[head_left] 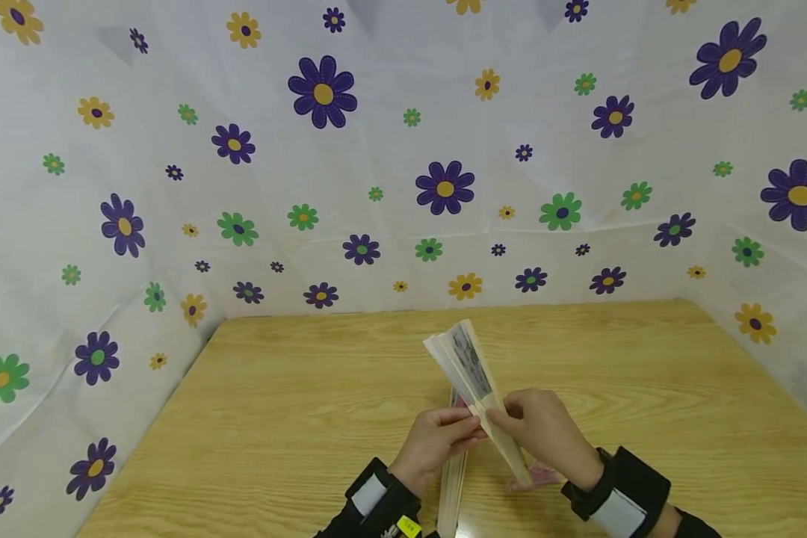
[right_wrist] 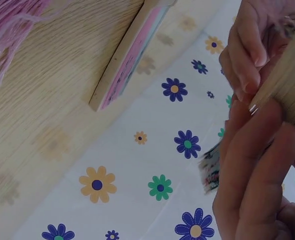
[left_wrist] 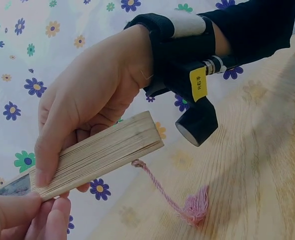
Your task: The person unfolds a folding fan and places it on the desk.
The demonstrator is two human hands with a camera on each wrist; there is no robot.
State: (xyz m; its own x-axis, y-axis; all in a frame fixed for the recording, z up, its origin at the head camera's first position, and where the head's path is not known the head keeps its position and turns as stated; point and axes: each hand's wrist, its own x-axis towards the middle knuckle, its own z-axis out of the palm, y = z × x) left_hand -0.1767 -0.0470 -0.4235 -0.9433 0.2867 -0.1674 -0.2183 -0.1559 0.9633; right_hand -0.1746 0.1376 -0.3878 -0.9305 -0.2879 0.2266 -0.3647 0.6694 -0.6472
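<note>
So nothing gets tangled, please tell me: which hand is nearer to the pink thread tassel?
Right. In the head view, the right hand grips the pale wood-and-paper folding fan just above the pink thread tassel; the left hand pinches the fan farther away, to the tassel's left.

Black sleeves [left_wrist: 257, 30]; black wrist straps [head_left: 639, 478]; pale patches [head_left: 617, 514]; yellow label [left_wrist: 199, 82].

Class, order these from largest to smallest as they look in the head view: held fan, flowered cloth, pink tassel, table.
1. Flowered cloth, filling over half the picture
2. Table
3. Held fan
4. Pink tassel
</note>
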